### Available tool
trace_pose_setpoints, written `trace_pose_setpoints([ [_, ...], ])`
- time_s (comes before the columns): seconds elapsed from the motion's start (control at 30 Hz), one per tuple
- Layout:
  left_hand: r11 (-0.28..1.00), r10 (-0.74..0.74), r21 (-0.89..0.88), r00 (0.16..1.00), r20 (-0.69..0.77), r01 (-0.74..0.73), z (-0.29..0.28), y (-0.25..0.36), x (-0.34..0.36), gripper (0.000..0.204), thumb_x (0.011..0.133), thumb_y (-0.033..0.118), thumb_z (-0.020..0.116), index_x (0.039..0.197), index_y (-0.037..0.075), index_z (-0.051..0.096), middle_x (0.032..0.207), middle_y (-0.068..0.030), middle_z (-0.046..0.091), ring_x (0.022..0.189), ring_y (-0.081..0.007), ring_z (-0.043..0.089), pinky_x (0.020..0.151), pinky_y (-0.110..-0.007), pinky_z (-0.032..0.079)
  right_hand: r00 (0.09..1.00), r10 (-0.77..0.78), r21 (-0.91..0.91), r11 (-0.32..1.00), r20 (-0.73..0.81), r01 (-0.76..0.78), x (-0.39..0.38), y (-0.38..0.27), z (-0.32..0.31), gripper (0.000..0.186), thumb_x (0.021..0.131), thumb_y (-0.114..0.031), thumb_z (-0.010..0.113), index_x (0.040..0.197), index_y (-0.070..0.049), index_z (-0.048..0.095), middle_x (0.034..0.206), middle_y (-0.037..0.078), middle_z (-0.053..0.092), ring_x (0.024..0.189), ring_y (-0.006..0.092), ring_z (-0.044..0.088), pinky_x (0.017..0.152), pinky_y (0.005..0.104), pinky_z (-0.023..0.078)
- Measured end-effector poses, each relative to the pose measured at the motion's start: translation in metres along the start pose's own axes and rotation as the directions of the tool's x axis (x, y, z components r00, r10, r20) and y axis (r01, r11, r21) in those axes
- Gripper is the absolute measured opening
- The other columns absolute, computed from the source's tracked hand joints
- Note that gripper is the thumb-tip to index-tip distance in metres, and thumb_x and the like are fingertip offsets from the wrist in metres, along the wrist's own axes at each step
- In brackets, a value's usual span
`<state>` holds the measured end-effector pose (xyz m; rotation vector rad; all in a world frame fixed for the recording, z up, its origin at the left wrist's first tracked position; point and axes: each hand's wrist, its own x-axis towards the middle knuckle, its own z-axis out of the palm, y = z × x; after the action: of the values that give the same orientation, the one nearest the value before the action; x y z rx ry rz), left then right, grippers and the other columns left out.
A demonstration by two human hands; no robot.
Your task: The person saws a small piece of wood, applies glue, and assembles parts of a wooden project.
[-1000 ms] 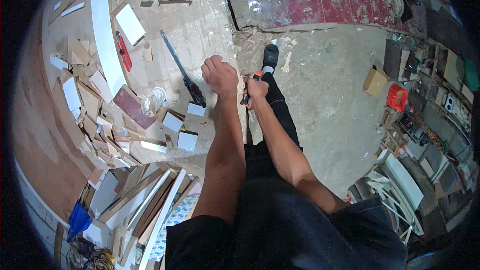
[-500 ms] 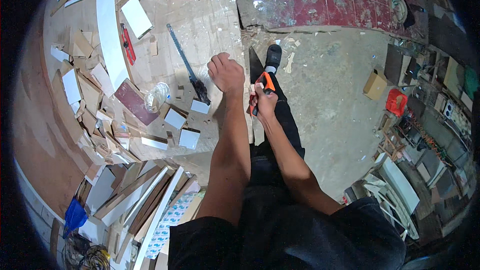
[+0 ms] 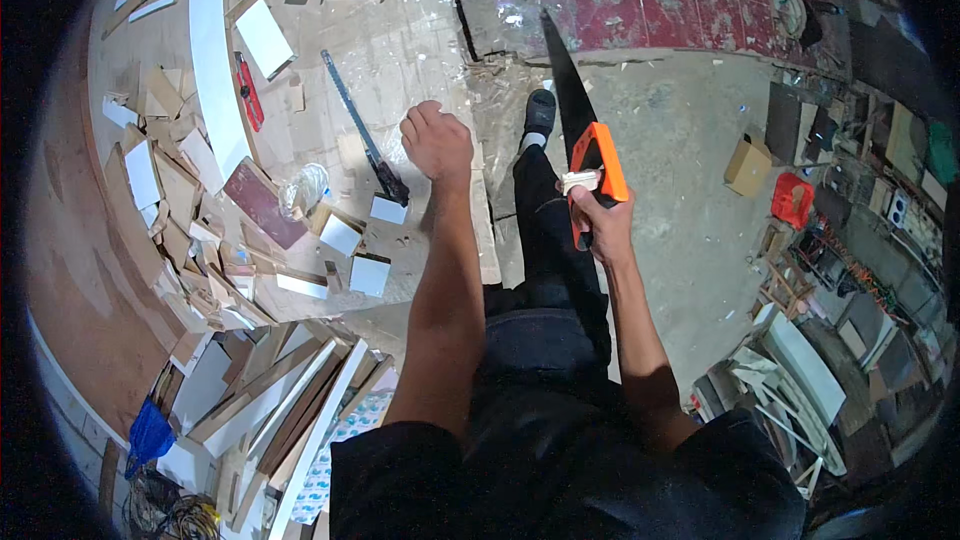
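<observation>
Saw [image 3: 578, 120] above grey workshop floor [image 3: 680, 230]

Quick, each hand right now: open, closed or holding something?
Left hand: curled over the worktop; can't tell if it's holding anything.
Right hand: closed on the orange-handled handsaw, a small pale offcut at the thumb.
</observation>
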<state>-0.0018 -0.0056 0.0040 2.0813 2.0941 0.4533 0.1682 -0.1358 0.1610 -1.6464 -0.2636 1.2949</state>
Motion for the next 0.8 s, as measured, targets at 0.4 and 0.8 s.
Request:
trace_pose_setpoints([
  [0.4,0.963,0.235,-0.149,0.971,0.046,-0.226,-0.029,-0.007,0.027,0.02,0.092,0.027,0.059,0.104,0.011,0.061,0.086,-0.008,0.061,0.079,-0.028,0.058,0.071,-0.04,0.047,0.945,-0.306,0.008,0.952,0.118,0.307,-0.039,-0.047,0.006,0.021,0.08,-0.005,0.076,0.097,0.003,0.066,0.09,0.006,0.067,0.058,0.0049,0.053,0.05,0.0207,0.041],
  [0.8,0.824,0.506,-0.445,0.809,0.301,-0.35,-0.089,-0.053,-0.027,0.043,0.076,0.017,0.077,0.115,0.006,0.064,0.105,-0.0093,0.061,0.098,-0.0272,0.057,0.085,-0.039,0.045,0.989,-0.146,0.028,0.989,0.036,0.145,-0.074,-0.035,-0.02,0.022,0.082,-0.008,0.076,0.1,0.001,0.066,0.074,0.001,0.063,0.05,0.0054,0.05,0.045,0.0213,0.039],
])
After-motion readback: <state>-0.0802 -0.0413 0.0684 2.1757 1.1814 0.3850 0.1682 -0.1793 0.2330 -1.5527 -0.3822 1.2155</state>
